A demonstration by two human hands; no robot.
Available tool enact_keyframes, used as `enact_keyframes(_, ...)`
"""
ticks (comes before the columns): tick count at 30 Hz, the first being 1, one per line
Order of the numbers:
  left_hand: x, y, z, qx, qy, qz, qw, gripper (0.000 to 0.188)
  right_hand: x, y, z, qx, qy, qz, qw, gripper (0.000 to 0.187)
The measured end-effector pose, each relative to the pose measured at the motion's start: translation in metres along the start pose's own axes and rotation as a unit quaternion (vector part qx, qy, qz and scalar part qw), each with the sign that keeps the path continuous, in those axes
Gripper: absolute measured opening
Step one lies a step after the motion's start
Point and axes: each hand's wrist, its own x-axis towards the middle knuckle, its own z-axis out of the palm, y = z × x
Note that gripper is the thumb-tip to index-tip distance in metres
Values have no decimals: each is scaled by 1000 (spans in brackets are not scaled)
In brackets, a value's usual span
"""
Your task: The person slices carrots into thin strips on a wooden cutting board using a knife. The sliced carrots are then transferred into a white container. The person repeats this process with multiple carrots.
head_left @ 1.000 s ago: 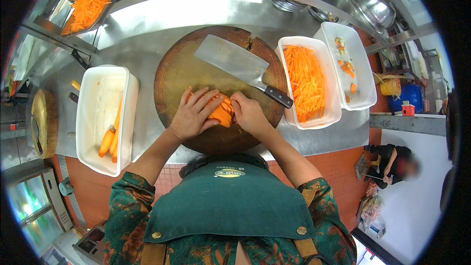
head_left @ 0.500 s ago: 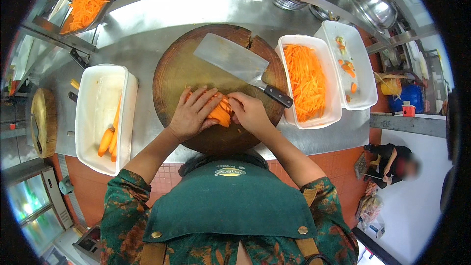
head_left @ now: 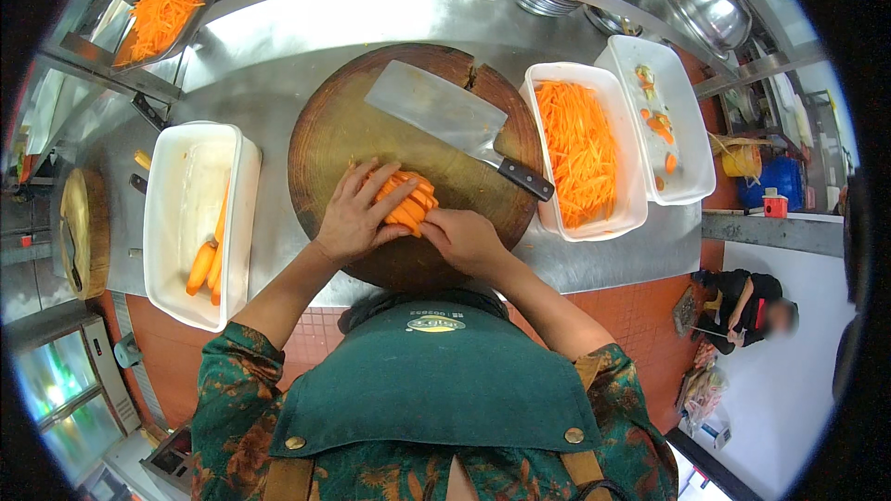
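Note:
A stack of carrot slices lies fanned out on the round wooden chopping board. My left hand is curved over the left side of the slices, its fingers gripping them from above. At their near right edge, my right hand pinches the slices, fingers pressed together. Beyond both hands a cleaver lies flat on the board, its black handle pointing right toward the board's edge. No hand touches the cleaver.
A white tub with whole carrots stands left. On the right are a white tub of carrot shreds and another with scraps. Shreds fill a tray at upper left. A person sits far right.
My right hand has slid left and nearer to me, along the near edge of the slices. More of the slices shows between my hands. The cleaver stays where it was.

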Motion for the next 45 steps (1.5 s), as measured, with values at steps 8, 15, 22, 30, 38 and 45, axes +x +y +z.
enact_keyframes(8,-1,2,2,56,13,-9,998,70,8,-1,-14,40,98,23,994,22)
enact_keyframes(15,-1,15,7,95,22,-61,993,74,17,5,6,-61,176,-68,980,40)
enact_keyframes(22,-4,24,10,124,20,-95,987,79,14,-2,-8,-54,119,-45,990,41)
enact_keyframes(30,-1,19,6,85,9,-87,993,79,-11,13,-63,-213,279,-21,936,44)
enact_keyframes(38,1,28,0,75,18,-41,996,78,-22,52,-77,-292,220,-1,931,51)
enact_keyframes(45,4,27,6,65,21,-37,997,77,-1,59,-79,-296,188,-24,936,56)
